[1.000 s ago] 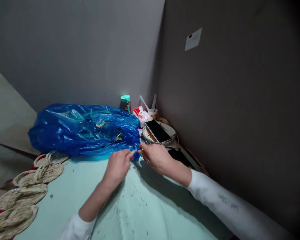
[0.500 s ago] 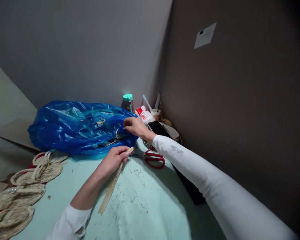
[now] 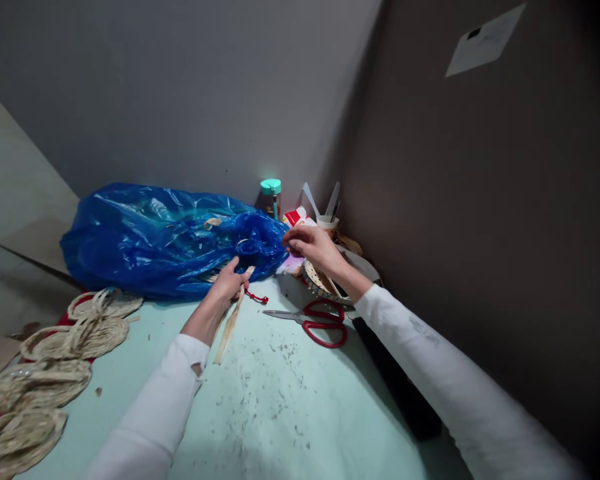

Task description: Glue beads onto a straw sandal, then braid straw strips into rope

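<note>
A pale, flat strip of dried plant fibre (image 3: 229, 330) hangs from my left hand (image 3: 226, 283), pinched between the fingers, its lower end over the table. That hand is at the front of a crumpled blue plastic bag (image 3: 130, 243), which has straw-coloured scraps on it. My right hand (image 3: 313, 248) has its fingers curled together at the bag's right end; whether they grip the plastic or something small is hidden. Red-handled scissors (image 3: 325, 327) lie on the table between my arms, pointing left. Near my left fingers is a red cord (image 3: 257, 297).
Woven straw sandals (image 3: 80, 340) line the table's left edge. Behind my right hand stand a jar with a turquoise lid (image 3: 271, 188), a red-and-white packet (image 3: 296, 217) and a cup of tools (image 3: 327, 223). A round basket (image 3: 313, 283) and a long black object (image 3: 400, 387) lie right.
My left hand has moved forward to the bag with the strip. My right hand stays at the bag's right end. The red cord now shows, and the view has shifted.
</note>
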A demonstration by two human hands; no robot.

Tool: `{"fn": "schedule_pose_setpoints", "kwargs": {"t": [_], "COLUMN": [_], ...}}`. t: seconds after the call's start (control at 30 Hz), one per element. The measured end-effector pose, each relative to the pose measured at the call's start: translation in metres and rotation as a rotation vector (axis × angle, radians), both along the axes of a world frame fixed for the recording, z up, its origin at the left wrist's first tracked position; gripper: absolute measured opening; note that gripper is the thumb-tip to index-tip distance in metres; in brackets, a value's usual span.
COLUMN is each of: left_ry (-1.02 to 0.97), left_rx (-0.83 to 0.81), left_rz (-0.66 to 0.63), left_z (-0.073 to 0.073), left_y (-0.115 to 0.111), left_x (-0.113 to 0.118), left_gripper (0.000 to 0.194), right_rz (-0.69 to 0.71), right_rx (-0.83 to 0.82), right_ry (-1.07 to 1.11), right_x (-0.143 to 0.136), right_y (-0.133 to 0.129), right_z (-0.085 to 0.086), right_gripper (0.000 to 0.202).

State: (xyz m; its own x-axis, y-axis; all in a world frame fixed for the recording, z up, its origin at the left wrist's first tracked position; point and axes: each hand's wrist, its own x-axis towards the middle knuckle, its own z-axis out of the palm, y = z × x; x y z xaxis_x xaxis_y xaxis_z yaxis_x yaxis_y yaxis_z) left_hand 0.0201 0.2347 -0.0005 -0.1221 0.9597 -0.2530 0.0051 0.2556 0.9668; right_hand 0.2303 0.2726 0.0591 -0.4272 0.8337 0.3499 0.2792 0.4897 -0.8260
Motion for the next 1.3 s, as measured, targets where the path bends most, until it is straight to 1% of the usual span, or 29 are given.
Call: {"fn": "schedule_pose_setpoints", "kwargs": {"t": [0.03,0.1,0.13,0.17,0.27,0.33,0.4,0.5,0.53,0.63,0.77,0.9,1.0,1.1,1.2,1.3], "left_ry": [-0.014,-0.029,-0.04,-0.049,-0.07,-0.081,-0.089,-0.09,-0.088,-0.076,-0.053,0.003,0.055,0.116,0.194,0.277], "left_rx": [-0.007,-0.019,-0.022,-0.022,-0.013,0.006,0.03,0.067,0.079,0.108,0.113,0.075,0.068,0.109,0.188,0.272], "left_rz": [0.005,0.015,0.017,0.021,0.032,0.027,0.015,0.011,0.012,0.003,-0.034,-0.097,-0.151,-0.189,-0.207,-0.231], "left_z": [-0.001,-0.003,-0.003,-0.003,0.003,0.008,0.012,0.015,0.016,0.018,0.02,0.015,0.009,0.006,0.006,0.008], "left_y": [0.003,0.006,0.007,0.007,0.002,-0.004,-0.011,-0.021,-0.024,-0.034,-0.045,-0.054,-0.064,-0.074,-0.082,-0.085], "left_x": [0.0,-0.001,-0.001,-0.001,-0.003,-0.004,-0.006,-0.009,-0.011,-0.013,-0.011,-0.002,0.007,0.015,0.021,0.025], "left_gripper": [0.08,0.079,0.079,0.079,0.074,0.061,0.043,0.019,0.017,0.024,0.024,0.029,0.03,0.031,0.032,0.031], "right_rz": [0.024,0.084,0.076,0.067,0.031,0.021,0.029,0.041,0.041,0.045,0.034,-0.028,-0.085,-0.119,-0.146,-0.13], "right_rx": [0.003,0.091,0.158,0.186,0.238,0.275,0.302,0.326,0.331,0.352,0.399,0.396,0.351,0.327,0.311,0.305], "right_ry": [-0.063,-0.402,-0.583,-0.672,-0.786,-0.833,-0.866,-0.875,-0.869,-0.835,-0.787,-0.709,-0.637,-0.568,-0.511,-0.48], "right_x": [0.002,-0.002,-0.007,-0.014,-0.04,-0.056,-0.067,-0.071,-0.069,-0.059,-0.045,-0.035,-0.029,-0.024,-0.021,-0.021], "right_y": [-0.009,-0.028,-0.037,-0.045,-0.059,-0.062,-0.063,-0.063,-0.063,-0.07,-0.09,-0.11,-0.117,-0.119,-0.122,-0.124], "right_z": [-0.002,-0.009,-0.013,-0.018,-0.031,-0.037,-0.039,-0.039,-0.038,-0.035,-0.036,-0.044,-0.048,-0.048,-0.047,-0.046], "right_gripper": [0.019,0.02,0.02,0.019,0.02,0.021,0.02,0.018,0.017,0.015,0.016,0.019,0.022,0.021,0.019,0.023]}}
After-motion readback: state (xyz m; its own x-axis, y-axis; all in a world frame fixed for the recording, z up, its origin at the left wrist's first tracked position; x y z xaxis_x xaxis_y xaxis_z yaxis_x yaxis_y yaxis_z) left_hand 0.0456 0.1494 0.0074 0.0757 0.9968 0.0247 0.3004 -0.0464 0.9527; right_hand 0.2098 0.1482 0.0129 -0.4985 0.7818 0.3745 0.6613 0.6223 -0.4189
